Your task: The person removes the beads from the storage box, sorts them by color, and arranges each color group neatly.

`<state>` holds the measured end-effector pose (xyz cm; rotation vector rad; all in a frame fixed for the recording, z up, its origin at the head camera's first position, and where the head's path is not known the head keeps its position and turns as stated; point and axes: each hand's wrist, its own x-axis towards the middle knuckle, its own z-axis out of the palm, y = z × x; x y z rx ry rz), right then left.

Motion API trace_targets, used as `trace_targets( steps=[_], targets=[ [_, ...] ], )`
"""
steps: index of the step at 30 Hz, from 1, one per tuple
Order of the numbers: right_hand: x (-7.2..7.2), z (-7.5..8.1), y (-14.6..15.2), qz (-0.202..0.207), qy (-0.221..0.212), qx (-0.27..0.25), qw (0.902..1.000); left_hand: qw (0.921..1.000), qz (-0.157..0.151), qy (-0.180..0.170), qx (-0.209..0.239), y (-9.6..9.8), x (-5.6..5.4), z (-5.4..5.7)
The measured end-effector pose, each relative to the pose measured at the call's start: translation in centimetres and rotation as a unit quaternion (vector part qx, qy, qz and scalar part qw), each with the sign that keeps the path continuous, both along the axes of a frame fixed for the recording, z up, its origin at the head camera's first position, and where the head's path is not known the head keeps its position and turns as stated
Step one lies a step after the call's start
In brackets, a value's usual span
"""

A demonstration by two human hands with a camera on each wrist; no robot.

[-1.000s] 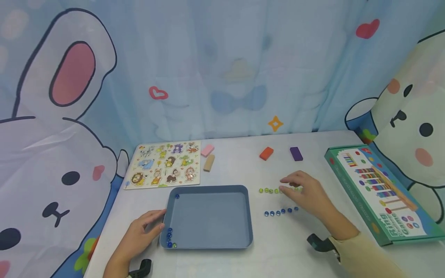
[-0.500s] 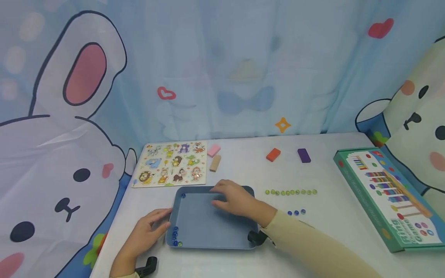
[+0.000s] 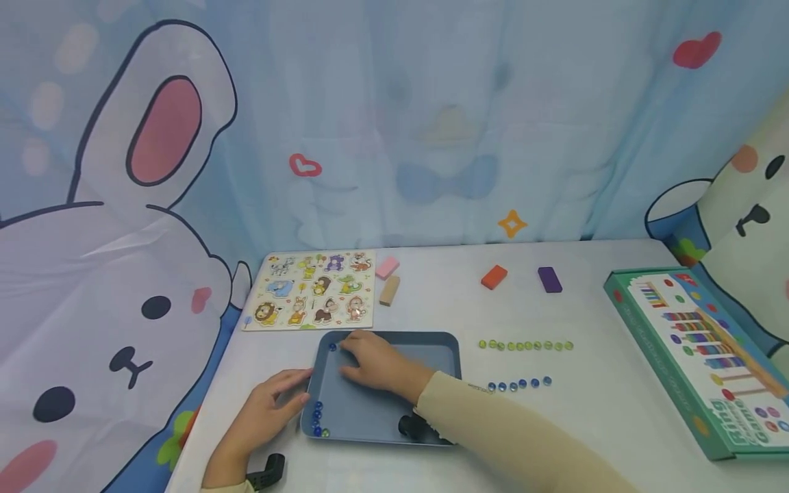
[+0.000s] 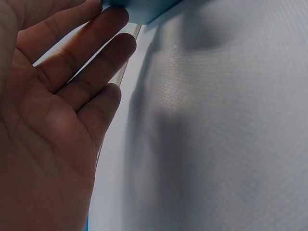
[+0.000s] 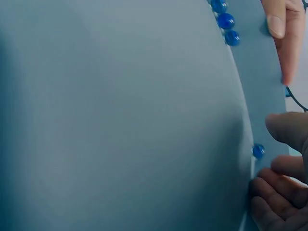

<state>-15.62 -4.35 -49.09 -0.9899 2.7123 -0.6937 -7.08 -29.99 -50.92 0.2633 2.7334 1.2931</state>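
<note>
The blue-grey tray [image 3: 364,421] lies on the table in the head view. My left hand [image 3: 261,418] touches its left edge with extended fingers, and the left wrist view shows the fingertips at the tray [image 4: 139,10]. My right hand [image 3: 385,366] reaches over the tray to its far left corner. There a blue glass marble [image 5: 258,151] lies between the spread thumb and fingers, not pinched. Several blue marbles [image 3: 317,415] and one green marble [image 3: 325,433] sit along the tray's left wall toward the near corner.
Right of the tray lie a row of green marbles [image 3: 528,346] and a shorter row of blue marbles [image 3: 522,383]. Behind are an animal puzzle board [image 3: 311,291], pink [image 3: 387,267], wooden [image 3: 390,291], orange [image 3: 494,277] and purple [image 3: 550,279] blocks. A green box [image 3: 703,356] stands far right.
My right hand has moved left from the green row, across the tray, to the marble in its far left corner. The left hand stays at the tray's edge. The head view has shifted slightly.
</note>
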Motion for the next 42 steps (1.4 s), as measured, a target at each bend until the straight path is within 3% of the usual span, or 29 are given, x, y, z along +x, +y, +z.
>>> trace_targets(
  steps=[13, 21, 28, 35, 42],
  targets=[
    [0.3, -1.1, -2.9, -0.025, 0.031, -0.032, 0.9987, 0.9999, 0.005, -0.013, 0.007, 0.0, 0.0, 0.1],
    [0.0, -1.5, -3.4, -0.017, 0.054, -0.026, 0.998, 0.9995, 0.008, -0.028, 0.011, 0.0, 0.0, 0.1],
    [-0.1, -1.7, -3.5, -0.002, 0.047, -0.023, 0.9986, 0.9993, 0.015, -0.033, 0.012, 0.0, 0.0, 0.2],
    [0.3, -0.5, -2.0, 0.001, 0.057, -0.065, 0.9963, 0.9999, 0.003, -0.001, -0.011, -0.1, 0.2, 0.2],
    [0.8, 1.2, 0.8, -0.029, 0.077, -0.118, 0.9896, 0.9997, -0.009, 0.018, -0.01, 0.0, 0.2, 0.1]
  ],
)
